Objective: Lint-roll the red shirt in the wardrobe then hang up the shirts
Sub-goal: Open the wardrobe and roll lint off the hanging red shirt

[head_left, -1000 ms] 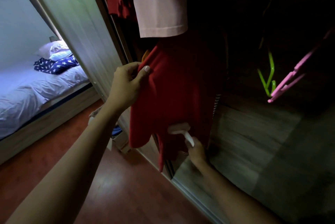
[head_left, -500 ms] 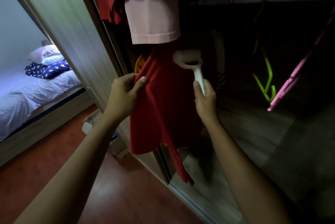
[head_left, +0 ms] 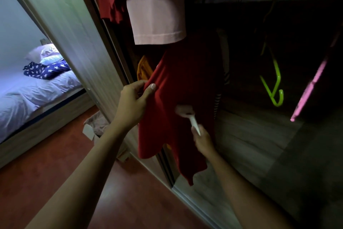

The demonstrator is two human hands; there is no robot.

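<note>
A person lint-rolls a red shirt (head_left: 187,84) hanging in a dim wardrobe (head_left: 250,136), below a pink garment (head_left: 157,15). The left hand (head_left: 132,102) pinches the shirt's near edge between thumb and fingers, drawing it outward. The right hand (head_left: 203,140), lower and to the right, wraps the handle of a white lint roller (head_left: 185,112), whose head appears pressed against mid-cloth. Taut fabric and straight, overlapping strokes should lift lint best.

The red shirt (head_left: 185,84) hangs in the wardrobe, white lint roller (head_left: 185,113) pressed against it.
</note>
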